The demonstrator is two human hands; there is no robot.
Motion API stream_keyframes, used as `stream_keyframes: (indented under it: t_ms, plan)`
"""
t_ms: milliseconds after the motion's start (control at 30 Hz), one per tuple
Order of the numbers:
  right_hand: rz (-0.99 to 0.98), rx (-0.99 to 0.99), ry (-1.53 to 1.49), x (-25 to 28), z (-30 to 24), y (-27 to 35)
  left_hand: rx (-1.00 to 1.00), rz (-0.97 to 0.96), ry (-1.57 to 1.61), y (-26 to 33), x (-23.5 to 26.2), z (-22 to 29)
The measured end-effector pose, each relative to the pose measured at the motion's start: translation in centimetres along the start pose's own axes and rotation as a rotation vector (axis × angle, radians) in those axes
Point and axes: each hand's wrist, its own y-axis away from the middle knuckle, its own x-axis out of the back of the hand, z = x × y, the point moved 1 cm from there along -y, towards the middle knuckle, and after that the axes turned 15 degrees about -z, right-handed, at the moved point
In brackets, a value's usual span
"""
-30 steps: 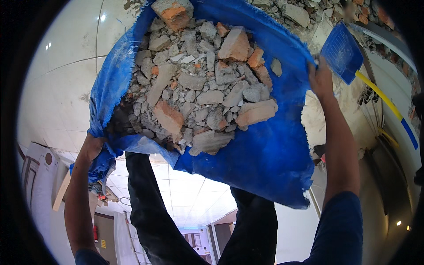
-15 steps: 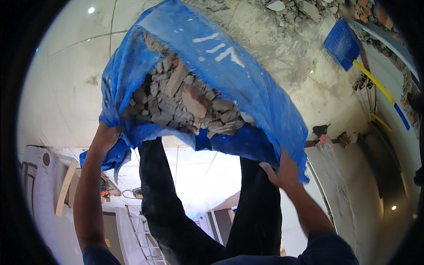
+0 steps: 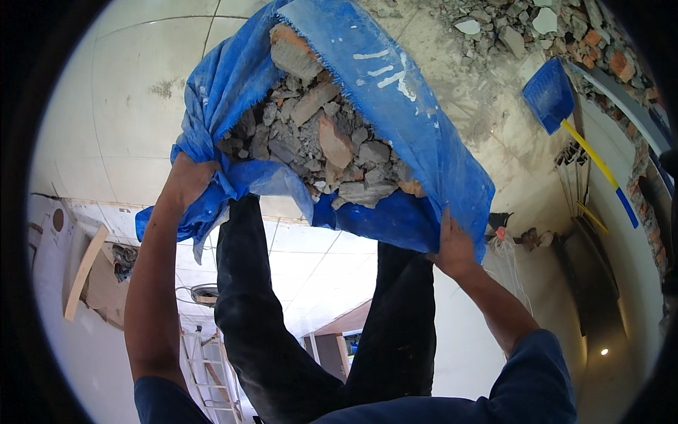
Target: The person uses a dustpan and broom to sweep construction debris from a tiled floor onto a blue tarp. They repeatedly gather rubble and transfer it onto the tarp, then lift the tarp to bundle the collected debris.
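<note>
A blue tarp [image 3: 431, 131] with white paint smears lies in front of my legs, its edges raised around a heap of rubble [image 3: 311, 141]. Broken brick, concrete chunks and grey grit make up the heap, and a large chunk [image 3: 295, 56] sits at its far end. My left hand [image 3: 191, 180] is closed around a bunched, twisted edge at the tarp's left. On the right side, my right hand [image 3: 455, 247] grips the near corner, its fingers partly covered by the cloth. The underside of the tarp and the bottom of the heap are hidden.
A blue shovel [image 3: 549, 95] with a yellow handle leans at the right. Behind it, more rubble [image 3: 512, 42] is piled along the far right. A wooden strip [image 3: 86, 272] and coiled cable [image 3: 205, 293] are at the left, with a ladder [image 3: 212, 374] below.
Both hands are still on the tarp. The tarp's far left part has shifted up and right, uncovering the large chunk and more rubble. My view has tilted slightly.
</note>
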Motion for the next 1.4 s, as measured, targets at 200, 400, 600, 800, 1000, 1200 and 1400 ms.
stream_keyframes:
  t_ms: [200, 400, 600, 800, 1000, 1200, 1400]
  plan:
    - [0.414, -0.247, 0.031, 0.8, 3.7, -8.5, 0.019, 0.024, -0.001, -0.4, -0.8, -0.5]
    - [0.478, -0.045, 0.238, 3.2, 5.6, -12.7, -0.025, 0.096, 0.024, -1.1, -1.3, -0.6]
    - [0.645, 0.235, -0.060, 2.3, 6.7, -13.1, -0.053, 0.078, 0.043, -2.0, -1.0, -1.9]
    - [0.530, -0.102, -0.564, 1.6, 8.6, -15.5, -0.057, 0.043, 0.131, -2.6, -0.6, -3.3]
    - [0.182, -0.066, -0.293, 3.9, 7.9, -12.0, -0.069, 0.090, 0.042, -3.7, -0.2, -4.4]
    - [0.005, 0.081, -0.147, 4.3, 5.2, -7.4, -0.375, 0.102, -0.072, -5.0, 0.2, -5.9]
    - [0.060, -0.077, 0.010, 4.4, 5.5, -10.1, -0.071, 0.013, -0.220, -3.4, -0.3, -3.5]
